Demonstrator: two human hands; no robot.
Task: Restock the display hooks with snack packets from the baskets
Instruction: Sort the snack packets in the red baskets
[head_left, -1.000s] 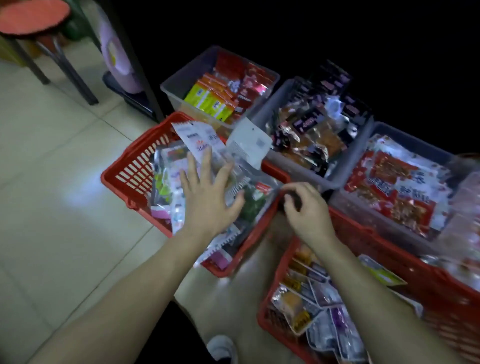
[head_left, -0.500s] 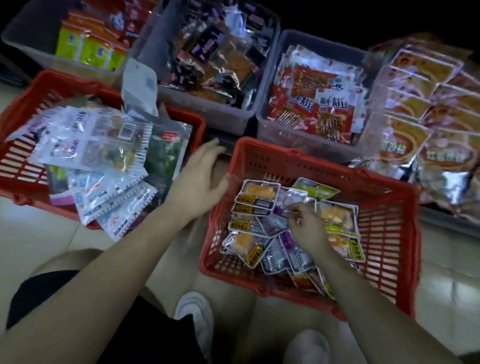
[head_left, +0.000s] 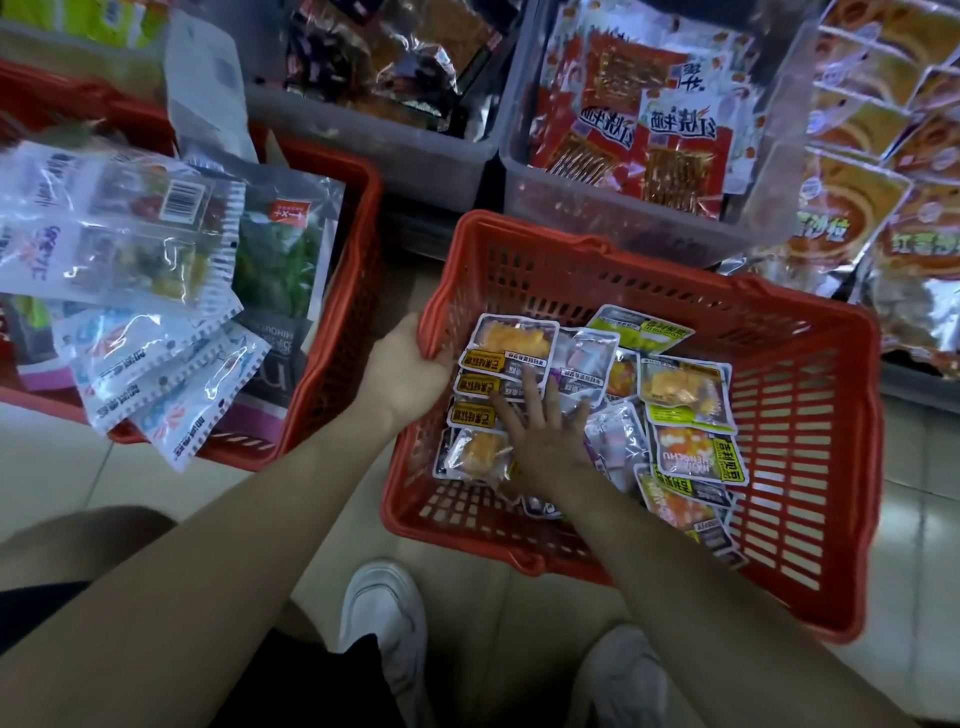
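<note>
While the fingers (head_left: 532, 387) of the right hand (head_left: 545, 436) lie straight and spread, holding nothing, they press flat on the small snack packets (head_left: 685, 387) heaped inside the near red basket (head_left: 805, 415). Packets: overlapping, mostly clear-fronted, with yellow, orange and green labels; number cannot be told. Left hand (head_left: 405, 374): fingers curled round the rim of the same basket at its left wall, gripping it; forearm crosses the floor (head_left: 52, 467) from lower left. Near red basket: slotted plastic, standing on pale tile in front of the person's two white shoes (head_left: 384, 613). Second red basket (head_left: 358, 260): just to the left, apart from the first, overfilled with larger clear and white packets (head_left: 130, 223) that spill over its near edge; one green-printed pack lies against its right wall. Behind both: two grey bins side by side, the left grey bin (head_left: 389, 150) holding dark and brown foil packs, the right grey bin (head_left: 769, 197) holding red packets (head_left: 649, 130) with white lettering. Far right: rows of orange foil packets (head_left: 857, 208), overlapping, beside the right grey bin.
</note>
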